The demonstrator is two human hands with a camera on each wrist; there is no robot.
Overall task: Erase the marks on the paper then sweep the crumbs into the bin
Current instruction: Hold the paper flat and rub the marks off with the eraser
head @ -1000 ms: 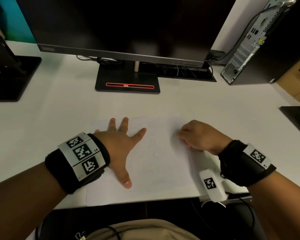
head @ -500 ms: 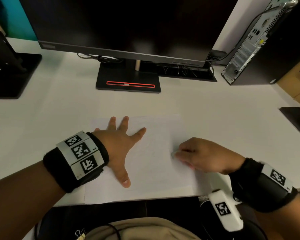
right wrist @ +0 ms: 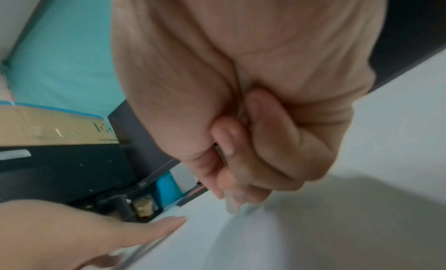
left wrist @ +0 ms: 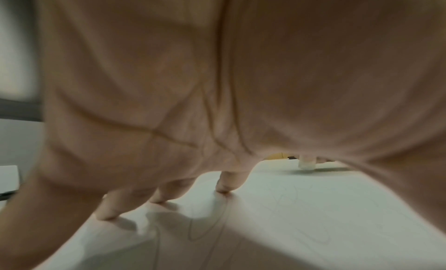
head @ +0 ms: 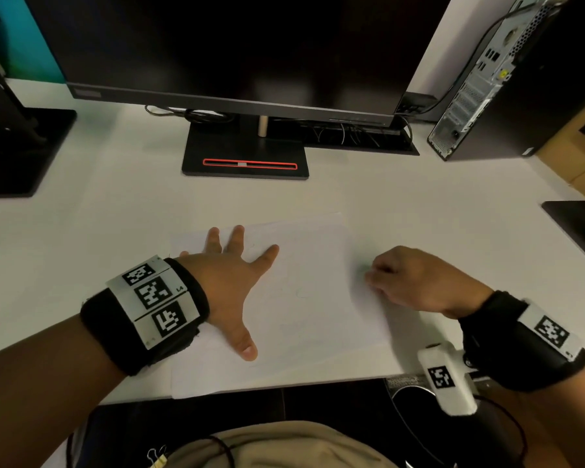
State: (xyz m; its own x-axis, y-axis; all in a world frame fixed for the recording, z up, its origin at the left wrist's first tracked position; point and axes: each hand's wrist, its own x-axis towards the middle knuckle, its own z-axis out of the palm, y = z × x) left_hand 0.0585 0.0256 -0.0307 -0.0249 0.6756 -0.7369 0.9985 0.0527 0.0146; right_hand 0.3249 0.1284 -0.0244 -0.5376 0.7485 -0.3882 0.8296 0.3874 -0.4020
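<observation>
A white sheet of paper (head: pixel 304 319) lies on the white desk (head: pixel 115 214) near its front edge. My left hand (head: pixel 227 288) presses flat on the sheet's left half, fingers spread. Faint pencil lines (left wrist: pixel 207 226) show on the paper (left wrist: pixel 313 217) by my left fingertips (left wrist: pixel 226 186). My right hand (head: pixel 416 282) is curled at the sheet's right edge and pinches a small pale eraser (right wrist: pixel 231 207), whose tip touches the paper. The left wrist view shows the eraser (left wrist: pixel 306 164) standing on the sheet beyond my palm. No crumbs can be made out.
A monitor on a black stand (head: pixel 247 157) stands at the back. A computer tower (head: pixel 480 79) is at the back right, a black stand (head: pixel 17 150) at the left, and a dark pad (head: pixel 578 224) at the right edge. A dark round container (head: pixel 406 396) sits below the desk's front edge.
My right hand slid toward me along the paper's right side, then back out to the right and farther away. The left hand has stayed pressed on the sheet.
</observation>
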